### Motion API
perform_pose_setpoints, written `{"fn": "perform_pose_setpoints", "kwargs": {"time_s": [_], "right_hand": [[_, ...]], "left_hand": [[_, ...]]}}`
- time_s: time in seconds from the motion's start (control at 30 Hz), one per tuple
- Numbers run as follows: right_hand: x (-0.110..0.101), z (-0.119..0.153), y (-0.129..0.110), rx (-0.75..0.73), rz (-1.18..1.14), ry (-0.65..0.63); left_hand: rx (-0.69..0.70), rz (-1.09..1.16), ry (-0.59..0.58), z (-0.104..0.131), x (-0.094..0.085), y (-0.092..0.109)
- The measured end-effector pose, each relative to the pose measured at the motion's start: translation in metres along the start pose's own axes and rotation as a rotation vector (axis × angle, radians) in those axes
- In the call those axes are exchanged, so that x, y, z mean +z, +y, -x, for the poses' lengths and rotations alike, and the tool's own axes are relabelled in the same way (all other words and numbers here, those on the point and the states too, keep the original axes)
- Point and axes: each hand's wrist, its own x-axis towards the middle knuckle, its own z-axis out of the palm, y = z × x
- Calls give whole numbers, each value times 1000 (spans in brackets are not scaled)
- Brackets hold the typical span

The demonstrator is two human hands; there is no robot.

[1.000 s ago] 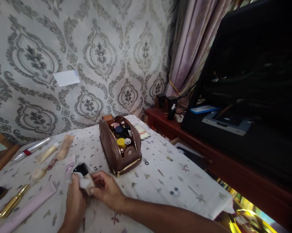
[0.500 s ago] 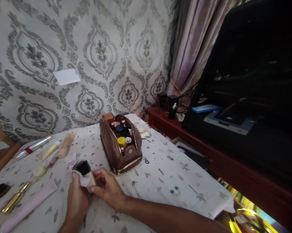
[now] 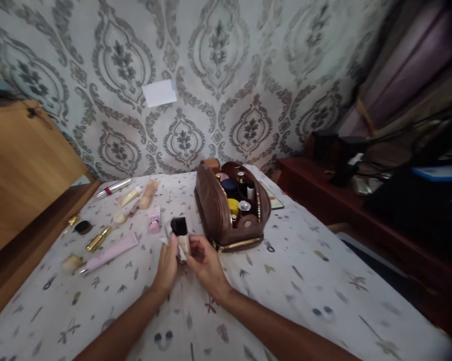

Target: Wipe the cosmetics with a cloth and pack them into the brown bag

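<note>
A foundation bottle (image 3: 184, 243) with a beige body and a square black cap stands tilted between my two hands, just above the cloth. My right hand (image 3: 209, 269) grips its lower body between thumb and fingers. My left hand (image 3: 166, 269) is closed on a white tissue (image 3: 182, 254) pressed against the bottle's left side; part of the tissue is hidden behind the fingers. Right behind my hands is a brown makeup bag (image 3: 212, 203), unzipped, filled with several bottles and jars, among them a yellow lid (image 3: 233, 205) and a dark blue lid (image 3: 229, 186).
Several cosmetics lie to the left on the patterned tablecloth (image 3: 286, 301): a pink tube (image 3: 111, 253), a gold lipstick (image 3: 98, 239), a small pink bottle (image 3: 154, 220) and a peach tube (image 3: 149, 194). A wooden panel (image 3: 33, 160) borders the left side. A dark red desk (image 3: 346, 205) stands right.
The view has swung left, bringing more of the left side and the wooden panel into sight. Both hands still hold the bottle and tissue; the bottle looks more upright.
</note>
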Motion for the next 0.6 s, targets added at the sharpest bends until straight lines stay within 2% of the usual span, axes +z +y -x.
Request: {"fn": "perform_pose_setpoints", "kwargs": {"time_s": [0.07,0.13,0.23,0.33,0.5,0.6], "right_hand": [[0,-1,0,-19,-11,38],[0,-2,0,-45,5,64],[-1,-2,-2,-82,62,58],[-2,-1,-4,-89,74,31],[-3,-2,-12,-9,11,-85],[-6,-4,-13,30,-11,-77]], "left_hand": [[30,15,12,1,2,0],[83,22,-30,4,4,0],[135,6,-121,7,6,0],[131,2,-150,6,5,0],[116,16,-137,-3,0,-2],[138,2,-136,-2,0,-2]]}}
